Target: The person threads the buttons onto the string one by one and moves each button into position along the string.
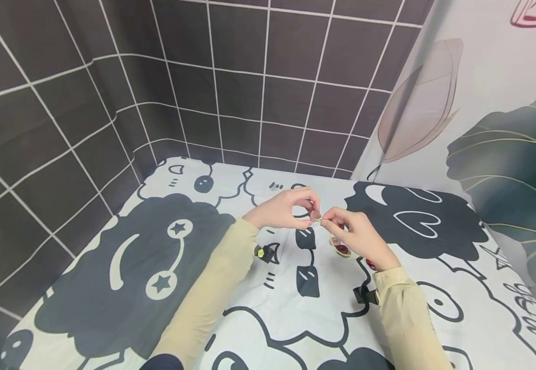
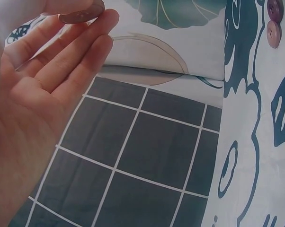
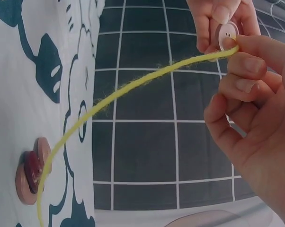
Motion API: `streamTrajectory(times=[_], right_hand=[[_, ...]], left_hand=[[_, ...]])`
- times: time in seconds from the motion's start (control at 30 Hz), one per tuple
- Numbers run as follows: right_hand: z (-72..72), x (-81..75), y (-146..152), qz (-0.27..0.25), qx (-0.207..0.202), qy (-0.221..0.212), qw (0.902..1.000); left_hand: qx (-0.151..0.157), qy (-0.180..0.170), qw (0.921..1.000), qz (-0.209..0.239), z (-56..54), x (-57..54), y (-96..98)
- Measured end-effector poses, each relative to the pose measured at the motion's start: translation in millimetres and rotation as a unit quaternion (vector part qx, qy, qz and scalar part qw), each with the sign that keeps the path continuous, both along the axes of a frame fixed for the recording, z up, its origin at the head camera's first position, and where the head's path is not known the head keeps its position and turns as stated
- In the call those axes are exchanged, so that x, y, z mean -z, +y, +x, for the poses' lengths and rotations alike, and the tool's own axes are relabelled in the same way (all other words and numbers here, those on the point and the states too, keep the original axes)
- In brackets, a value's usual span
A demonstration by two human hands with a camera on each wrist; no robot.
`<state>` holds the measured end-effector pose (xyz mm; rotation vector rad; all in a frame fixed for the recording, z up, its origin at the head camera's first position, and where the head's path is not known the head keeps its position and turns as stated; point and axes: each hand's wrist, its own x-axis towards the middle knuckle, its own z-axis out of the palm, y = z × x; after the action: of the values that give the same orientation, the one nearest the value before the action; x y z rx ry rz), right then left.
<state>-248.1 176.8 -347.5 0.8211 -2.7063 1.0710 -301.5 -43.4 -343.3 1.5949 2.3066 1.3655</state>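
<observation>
My left hand (image 1: 283,209) pinches a round pinkish button (image 3: 223,34) between thumb and fingertips, its holes showing in the right wrist view. Seen from the left wrist, the button (image 2: 83,15) appears nearly edge-on. Close against it, my right hand (image 1: 359,234) holds a fuzzy yellow yarn (image 3: 133,86) between thumb and forefinger, with the yarn's end region at the button's face. From those fingers the yarn curves away toward the cloth. Below the right hand lie several buttons, including a pink one (image 3: 25,187) and a dark red one (image 3: 32,170), partly overlapping.
A white cloth (image 1: 332,313) with black cartoon drawings covers the table. Dark grid-patterned fabric (image 1: 240,92) hangs behind it and to the left. A leaf-patterned curtain (image 1: 517,174) hangs on the right. A red piece (image 1: 370,263) peeks out beside the right wrist.
</observation>
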Motion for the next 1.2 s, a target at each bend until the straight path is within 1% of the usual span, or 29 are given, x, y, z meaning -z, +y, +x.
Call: streamTrajectory(times=[0.1, 0.23, 0.4, 0.67, 0.87, 1.03, 1.2], right_hand=[[0.4, -0.7, 3.5, 0.0, 0.011, 0.005, 0.9999], [0.1, -0.6, 5.6, 0.005, 0.019, 0.014, 0.9997], [-0.2, -1.1, 5.3, 0.012, 0.019, 0.013, 0.9997], [-0.5, -2.2, 3.7, 0.006, 0.005, 0.019, 0.9998], [-0.8, -2.2, 0.5, 0.004, 0.002, 0.028, 0.9996], [0.8, -0.8, -2.3, 0.003, 0.004, 0.009, 1.0], [2.2, -0.1, -3.7, 0.003, 0.008, -0.004, 1.0]], left_hand=[[0.01, 0.002, 0.9999, -0.003, -2.5, -1.9, 6.2], [0.021, -0.001, 0.9998, -0.006, -3.0, -3.4, 10.2], [0.029, -0.009, 0.9995, -0.012, -2.3, -3.9, 11.1], [0.034, -0.007, 0.9993, -0.01, -0.8, -7.1, 9.9], [0.026, 0.007, 0.9996, -0.011, -0.9, -4.7, 7.2], [0.011, 0.021, 0.9994, -0.023, 0.2, -2.1, 6.4], [0.006, 0.024, 0.9993, -0.027, 1.4, -1.4, 6.5]])
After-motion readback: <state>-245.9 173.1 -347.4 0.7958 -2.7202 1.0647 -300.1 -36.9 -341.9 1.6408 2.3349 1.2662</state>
